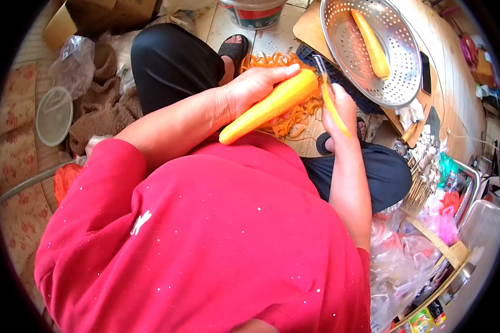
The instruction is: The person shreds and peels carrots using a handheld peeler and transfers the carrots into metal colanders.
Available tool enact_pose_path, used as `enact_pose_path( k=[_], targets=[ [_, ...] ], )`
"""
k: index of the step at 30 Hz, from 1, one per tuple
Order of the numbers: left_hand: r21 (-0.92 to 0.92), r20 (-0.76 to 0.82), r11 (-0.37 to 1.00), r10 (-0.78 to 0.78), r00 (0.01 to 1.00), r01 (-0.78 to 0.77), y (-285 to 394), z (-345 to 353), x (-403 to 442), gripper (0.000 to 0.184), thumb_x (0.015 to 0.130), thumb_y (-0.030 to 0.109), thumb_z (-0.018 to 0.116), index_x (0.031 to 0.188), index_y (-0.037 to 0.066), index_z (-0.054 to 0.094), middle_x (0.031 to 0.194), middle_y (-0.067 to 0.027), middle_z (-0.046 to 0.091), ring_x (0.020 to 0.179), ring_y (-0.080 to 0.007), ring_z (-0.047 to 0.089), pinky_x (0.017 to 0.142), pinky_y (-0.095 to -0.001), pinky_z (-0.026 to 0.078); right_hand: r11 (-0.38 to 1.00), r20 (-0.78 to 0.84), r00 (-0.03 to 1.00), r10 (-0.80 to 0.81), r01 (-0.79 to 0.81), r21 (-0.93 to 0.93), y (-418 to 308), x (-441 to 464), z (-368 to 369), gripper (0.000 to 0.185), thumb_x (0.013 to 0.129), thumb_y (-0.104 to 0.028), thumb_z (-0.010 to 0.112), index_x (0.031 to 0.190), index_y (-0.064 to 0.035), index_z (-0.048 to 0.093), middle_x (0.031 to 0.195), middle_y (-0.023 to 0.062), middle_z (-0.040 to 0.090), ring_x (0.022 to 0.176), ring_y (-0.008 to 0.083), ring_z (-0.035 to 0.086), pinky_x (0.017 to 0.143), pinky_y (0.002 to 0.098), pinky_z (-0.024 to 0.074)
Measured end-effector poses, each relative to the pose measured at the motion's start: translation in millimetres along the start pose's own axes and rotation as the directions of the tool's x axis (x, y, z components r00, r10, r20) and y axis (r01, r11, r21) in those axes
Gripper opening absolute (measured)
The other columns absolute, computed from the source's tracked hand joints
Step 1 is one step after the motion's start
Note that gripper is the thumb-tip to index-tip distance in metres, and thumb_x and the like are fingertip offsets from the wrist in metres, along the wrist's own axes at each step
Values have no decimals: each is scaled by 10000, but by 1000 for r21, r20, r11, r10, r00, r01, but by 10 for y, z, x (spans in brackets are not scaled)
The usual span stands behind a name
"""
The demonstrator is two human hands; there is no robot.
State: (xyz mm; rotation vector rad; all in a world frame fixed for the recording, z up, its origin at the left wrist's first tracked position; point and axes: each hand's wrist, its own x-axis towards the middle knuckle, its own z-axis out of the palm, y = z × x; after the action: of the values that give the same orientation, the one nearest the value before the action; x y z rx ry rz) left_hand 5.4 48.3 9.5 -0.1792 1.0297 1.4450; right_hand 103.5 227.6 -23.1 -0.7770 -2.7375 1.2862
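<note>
My left hand (255, 87) is wrapped round a peeled orange carrot (269, 106), whose thick end points away from me toward the right. In my right hand (343, 109) is a peeler (319, 65), its metal head close beside the carrot's thick end. A long strip of carrot peel (331, 105) hangs down along that hand. Whether the blade touches the carrot I cannot tell. Between my feet lies a heap of carrot peelings (290, 126), partly hidden by my hands and the carrot.
A metal colander (401, 58) with another peeled carrot (372, 47) in it stands at the upper right, a dark phone (426, 73) beside it. A lidded tub (254, 14) is at the top. Plastic bags (403, 266) crowd the lower right; a brown towel (106, 111) lies left.
</note>
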Motion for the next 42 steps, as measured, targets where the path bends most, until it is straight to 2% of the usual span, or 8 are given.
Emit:
enact_pose_path(
  k=[4,12,17,18,22,31,36,42],
  targets=[
    [-133,-39,988,71,997,-76,39,-131,143,502,975,480,350,1195,69,539,988,-161,658,622,-221,629,425,-294,500,993,-42,993,-114,113,-20,-36,-103,12,275,944,-280,501,865,-26,572,686,202,592,654,395,597,584,438,448],
    [-184,-239,964,146,960,-192,122,-171,355,488,981,463,380,1060,15,558,822,-102,619,593,-180,590,473,-278,507,905,110,900,-423,425,-1,-419,-608,138,208,914,-237,551,843,-43,524,726,206,588,688,430,580,576,467,452],
    [-79,41,996,40,998,-36,30,4,55,462,953,467,460,1081,40,581,848,-102,647,528,-181,599,420,-285,497,992,32,999,13,-9,-125,-124,-30,-65,260,937,-263,513,866,-17,557,772,234,608,752,440,590,648,478,459],
    [-41,50,998,39,998,-37,33,26,23,468,956,463,448,1106,38,577,871,-113,654,554,-182,609,431,-285,503,980,-44,990,-131,123,-154,-53,28,-71,277,940,-273,514,872,-11,576,781,232,619,743,431,597,641,467,460],
    [-100,-50,989,105,993,-109,108,-78,129,469,976,427,368,1166,39,553,951,-140,665,617,-203,628,460,-294,519,999,-71,997,-34,37,36,-108,-116,-35,271,930,-275,526,862,-18,578,759,230,614,729,434,594,630,472,459],
    [-308,-210,943,65,975,-129,172,-179,330,496,984,470,342,1077,31,554,793,-103,610,554,-179,558,467,-283,496,871,52,872,-486,488,-51,-454,-596,104,170,872,-214,595,803,-82,512,702,164,586,667,400,593,568,486,462],
    [-41,-114,997,64,991,-69,97,-4,39,525,963,484,409,1038,-3,589,809,-128,627,521,-194,580,412,-294,485,997,-23,998,-50,48,-66,-170,-110,4,257,926,-268,523,843,-26,551,749,209,601,727,405,602,633,464,459],
    [-238,226,970,17,974,38,115,-264,61,561,951,512,413,1185,18,539,997,-190,634,615,-221,627,439,-307,525,978,52,979,198,-200,52,226,64,38,333,911,-313,498,883,2,603,794,245,621,790,400,612,712,441,460]
  ],
)
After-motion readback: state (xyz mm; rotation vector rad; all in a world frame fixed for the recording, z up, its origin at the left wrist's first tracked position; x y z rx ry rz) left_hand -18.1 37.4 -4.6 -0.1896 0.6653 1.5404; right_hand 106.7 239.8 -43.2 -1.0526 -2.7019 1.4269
